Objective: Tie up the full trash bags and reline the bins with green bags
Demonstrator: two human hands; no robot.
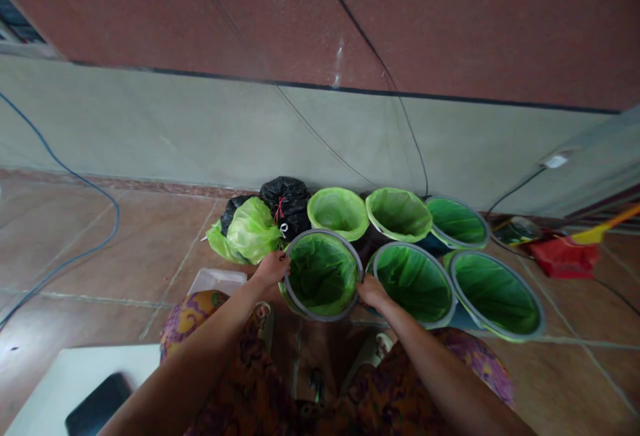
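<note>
No readable text, labels, brands, numbers or signs anywhere in view.

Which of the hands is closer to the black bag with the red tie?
Left. The left hand grips the left rim of a front bin, just in front of the black bag; the right hand is at that bin's right rim, farther away.
</note>
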